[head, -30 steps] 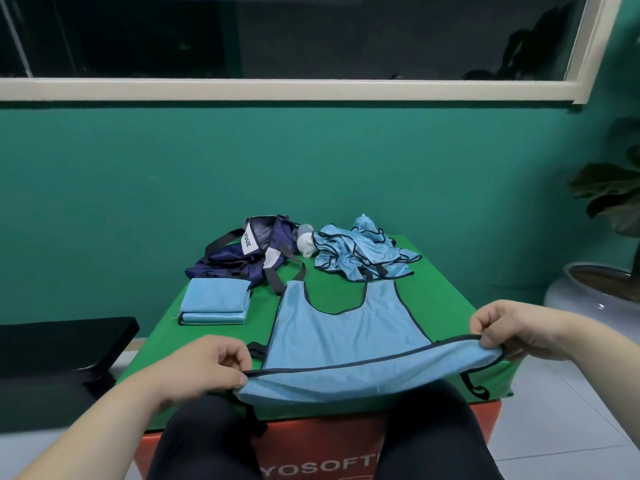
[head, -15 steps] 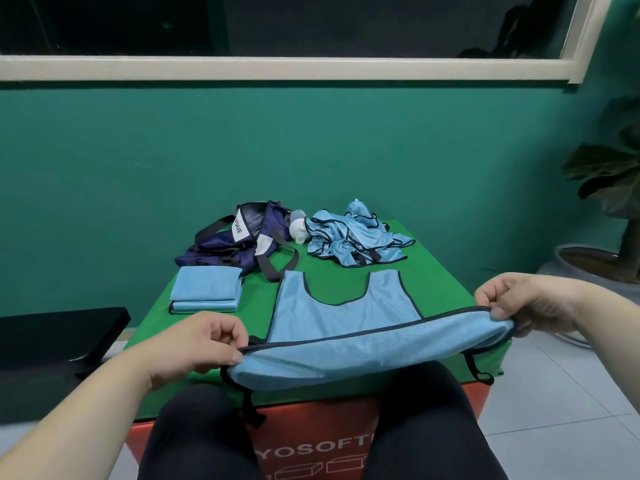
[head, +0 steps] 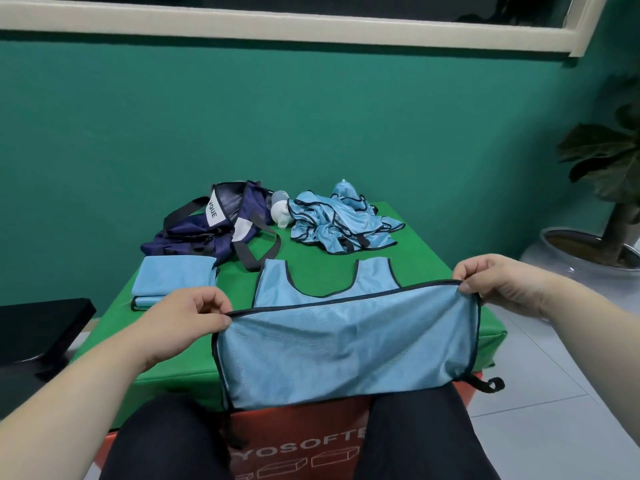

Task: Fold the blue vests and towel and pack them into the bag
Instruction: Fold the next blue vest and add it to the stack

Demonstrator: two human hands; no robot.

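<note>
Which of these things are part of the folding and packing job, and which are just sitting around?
In the job: held vest, its edge pinched by the left hand and right hand; vest heap; towel; bag.
Lying about: small white object beside the bag; plant; black bench.

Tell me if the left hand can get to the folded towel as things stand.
Probably yes: the towel lies just beyond the left hand with nothing between, but that hand is pinching the vest hem.
</note>
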